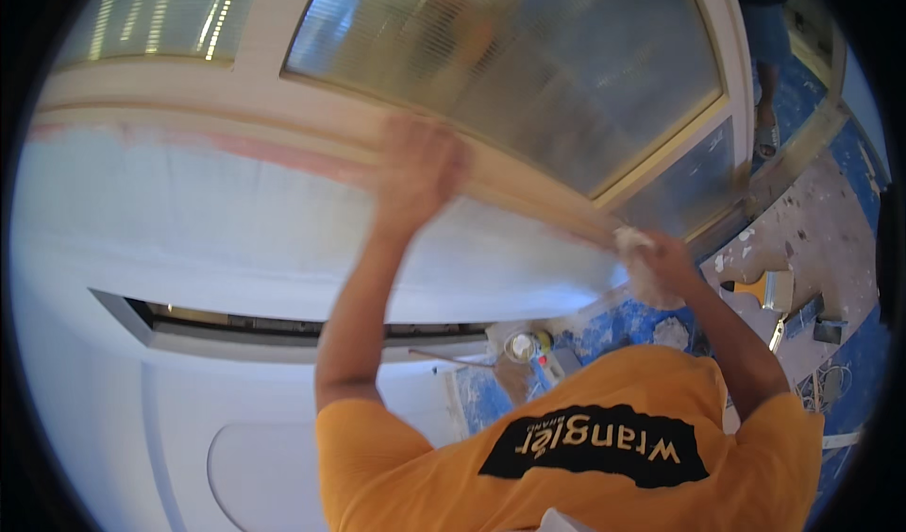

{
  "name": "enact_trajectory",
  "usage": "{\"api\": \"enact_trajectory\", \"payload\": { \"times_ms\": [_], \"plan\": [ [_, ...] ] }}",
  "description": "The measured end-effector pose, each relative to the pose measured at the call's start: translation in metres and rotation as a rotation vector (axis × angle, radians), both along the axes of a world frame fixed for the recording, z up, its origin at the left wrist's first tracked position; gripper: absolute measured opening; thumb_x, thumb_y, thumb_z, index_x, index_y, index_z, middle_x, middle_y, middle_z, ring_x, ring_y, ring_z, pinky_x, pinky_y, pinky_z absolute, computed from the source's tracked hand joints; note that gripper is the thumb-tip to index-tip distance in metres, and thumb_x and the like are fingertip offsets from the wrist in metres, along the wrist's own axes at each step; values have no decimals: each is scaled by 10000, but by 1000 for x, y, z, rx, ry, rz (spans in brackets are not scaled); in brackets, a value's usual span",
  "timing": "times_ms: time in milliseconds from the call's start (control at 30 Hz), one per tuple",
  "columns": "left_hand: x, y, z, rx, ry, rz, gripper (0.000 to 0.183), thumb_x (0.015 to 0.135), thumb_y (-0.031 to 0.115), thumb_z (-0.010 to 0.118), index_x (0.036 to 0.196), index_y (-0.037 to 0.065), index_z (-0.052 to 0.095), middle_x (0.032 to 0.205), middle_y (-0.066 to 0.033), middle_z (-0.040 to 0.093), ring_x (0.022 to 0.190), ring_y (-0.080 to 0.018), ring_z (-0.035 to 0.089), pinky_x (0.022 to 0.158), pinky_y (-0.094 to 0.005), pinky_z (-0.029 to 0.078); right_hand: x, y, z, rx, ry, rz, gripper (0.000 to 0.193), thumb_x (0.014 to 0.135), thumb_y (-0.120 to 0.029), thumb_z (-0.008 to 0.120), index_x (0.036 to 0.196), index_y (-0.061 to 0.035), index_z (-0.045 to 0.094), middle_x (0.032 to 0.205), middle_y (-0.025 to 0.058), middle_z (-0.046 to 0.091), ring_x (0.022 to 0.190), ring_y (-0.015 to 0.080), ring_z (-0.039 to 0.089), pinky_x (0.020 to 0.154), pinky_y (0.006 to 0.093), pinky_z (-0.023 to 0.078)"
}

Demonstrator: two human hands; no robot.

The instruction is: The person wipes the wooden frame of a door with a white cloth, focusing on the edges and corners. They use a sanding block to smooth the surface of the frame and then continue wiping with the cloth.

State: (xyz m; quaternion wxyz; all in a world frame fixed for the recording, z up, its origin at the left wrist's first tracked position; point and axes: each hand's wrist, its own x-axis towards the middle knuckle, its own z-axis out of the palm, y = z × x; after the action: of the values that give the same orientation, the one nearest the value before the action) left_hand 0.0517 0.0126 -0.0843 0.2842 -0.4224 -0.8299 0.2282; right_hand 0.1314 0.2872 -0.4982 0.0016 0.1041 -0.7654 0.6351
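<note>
My left hand [422, 168] rests on the pale wooden rail [528, 190] below a ribbed glass pane [528, 50]. It is slightly blurred; its fingers look laid along the rail, and I see nothing held in it. Farther right, my right hand [672, 260] is closed on a crumpled white cloth [645, 272] at the lower right end of the same rail. Part of the cloth is hidden by the fingers. Directly under the rail runs a pinkish strip [274, 152] along the top of the white wall [226, 216].
A long recessed slot [255, 332] opens in the white surface. On the right, a flat board [821, 202] carries a paintbrush [763, 289] with a yellow handle. A grey box [559, 366] with a red button stands on blue floor covering [613, 332]. Another person's leg [766, 88] shows upper right.
</note>
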Motion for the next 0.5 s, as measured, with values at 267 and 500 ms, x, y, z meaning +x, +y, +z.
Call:
{"api": "enact_trajectory", "payload": {
  "times_ms": [267,500],
  "plan": [
    [39,6,-126,46,-104,418,791,968,453,616,1599,38,383,1693,-217,278,1564,-456,234,1245,-604,225,76,118,-60,-40,-268,-261,362,973,-158,627,1274,36,683,1096,168,751,994,231,705,897,377,539],
    [-7,8,163,561,695,324,806,1073,390,471,1609,-120,154,1675,-384,106,1558,-557,93,1269,-617,91,35,92,-45,-224,-169,-247,366,966,-126,619,1280,53,679,1096,141,747,1001,195,682,912,349,525]
  ]
}}
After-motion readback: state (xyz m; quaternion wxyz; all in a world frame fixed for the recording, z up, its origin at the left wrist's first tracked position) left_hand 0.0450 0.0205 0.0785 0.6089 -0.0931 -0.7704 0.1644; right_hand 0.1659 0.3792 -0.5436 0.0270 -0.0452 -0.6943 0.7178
